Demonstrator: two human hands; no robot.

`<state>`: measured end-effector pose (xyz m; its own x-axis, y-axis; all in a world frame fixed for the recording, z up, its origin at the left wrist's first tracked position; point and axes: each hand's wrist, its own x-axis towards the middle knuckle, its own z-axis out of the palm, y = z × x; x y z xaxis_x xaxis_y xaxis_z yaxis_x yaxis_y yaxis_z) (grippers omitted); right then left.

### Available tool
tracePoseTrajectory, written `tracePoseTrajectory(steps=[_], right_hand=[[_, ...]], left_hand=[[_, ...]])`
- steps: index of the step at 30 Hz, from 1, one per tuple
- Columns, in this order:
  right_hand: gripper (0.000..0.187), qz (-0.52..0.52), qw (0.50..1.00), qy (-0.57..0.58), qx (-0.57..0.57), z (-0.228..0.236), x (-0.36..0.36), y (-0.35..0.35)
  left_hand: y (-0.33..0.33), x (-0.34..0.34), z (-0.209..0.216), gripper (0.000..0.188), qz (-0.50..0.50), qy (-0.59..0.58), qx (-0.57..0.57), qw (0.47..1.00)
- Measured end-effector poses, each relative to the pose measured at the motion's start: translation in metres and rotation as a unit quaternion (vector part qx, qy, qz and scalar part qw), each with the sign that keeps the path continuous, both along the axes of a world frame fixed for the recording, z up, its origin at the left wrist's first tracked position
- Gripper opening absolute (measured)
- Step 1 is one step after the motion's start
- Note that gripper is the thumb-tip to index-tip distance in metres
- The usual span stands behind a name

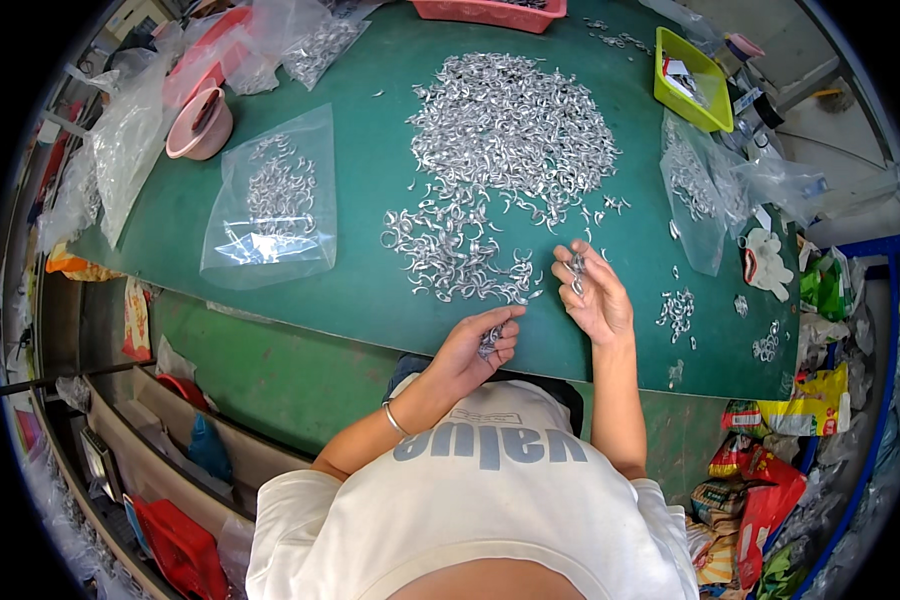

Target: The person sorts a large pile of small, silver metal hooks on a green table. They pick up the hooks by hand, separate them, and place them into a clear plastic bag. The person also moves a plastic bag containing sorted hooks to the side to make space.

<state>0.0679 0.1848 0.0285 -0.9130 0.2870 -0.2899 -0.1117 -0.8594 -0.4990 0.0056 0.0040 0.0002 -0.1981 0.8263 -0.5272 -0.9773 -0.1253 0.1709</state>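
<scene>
A large heap of small curved silver metal parts [505, 140] covers the middle of the green table [370, 190]. My left hand [475, 350] is closed around a bunch of these parts at the table's near edge. My right hand [595, 290] pinches a few metal parts between thumb and fingers, just right of the heap's near end. A thin bracelet sits on my left wrist.
A clear bag with metal parts [270, 200] lies left of the heap. More clear bags [695, 185] lie at the right, small part piles [677, 310] near them. A pink bowl [200, 125], a yellow-green tray [690, 80] and a red tray [490, 12] stand around.
</scene>
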Motion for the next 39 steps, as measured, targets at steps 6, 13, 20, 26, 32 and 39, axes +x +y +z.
tracePoseTrajectory(steps=[6,13,20,26,32,39], right_hand=[[0.012,0.070,0.916,-0.111,0.379,-0.026,0.005,0.004],[0.018,0.044,0.623,-0.282,0.728,-0.028,-0.002,-0.013],[0.016,0.014,0.727,-0.245,0.642,-0.028,0.005,-0.001],[0.012,-0.011,0.698,-0.246,0.673,-0.027,-0.002,-0.014],[0.010,-0.008,0.649,-0.249,0.719,-0.029,0.003,-0.006],[0.015,-0.024,0.885,-0.209,0.415,-0.016,0.003,-0.008]], left_hand=[[0.001,0.000,0.001,0.023,-0.001,0.000,-0.004,1.000],[-0.001,0.000,0.000,0.024,-0.001,0.001,-0.001,1.000],[0.000,0.001,0.000,0.024,0.000,-0.002,-0.003,1.000],[0.000,0.000,0.000,0.024,-0.002,-0.001,-0.002,1.000],[0.001,0.001,0.002,0.024,-0.003,0.004,-0.008,1.000],[0.000,0.000,0.004,0.024,-0.002,0.004,-0.014,1.000]])
